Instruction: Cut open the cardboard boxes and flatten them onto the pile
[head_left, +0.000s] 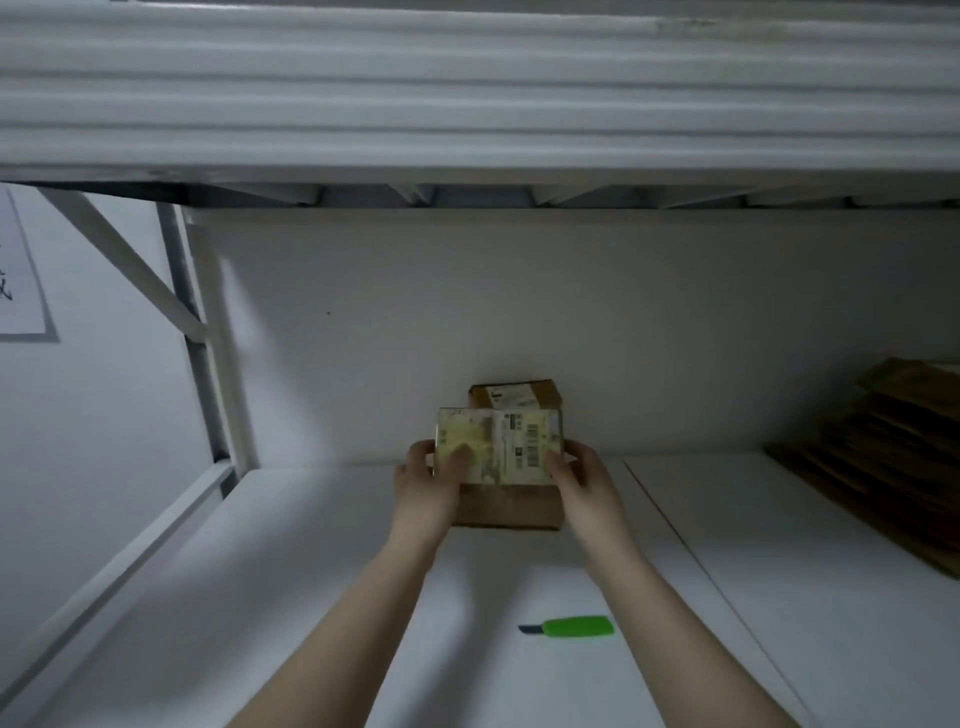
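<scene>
Now I'm clasping the box (500, 448), far back.
My left hand (427, 470) is curling over its left edge, my right hand (583, 474) round its right; the knife (571, 626) is lying crosswise nearer that hand, blade leftward, pile (883, 457) far right.

Left edge of frame, mid-height: white paper sheet (21, 270) on the wall. It carries black strokes of a large character, cut off by the frame edge; not readable.

Centre of frame: white shipping label (527, 441) on the top face of the front brown cardboard box (506, 506). Barcode blocks and small black print; blurred, no digits or words legible.

Just behind it: smaller brown cardboard box (550, 392) with a white label (511, 397). One dark mark on the label's left part; print illegible.

No text fully readable anywhere.
</scene>
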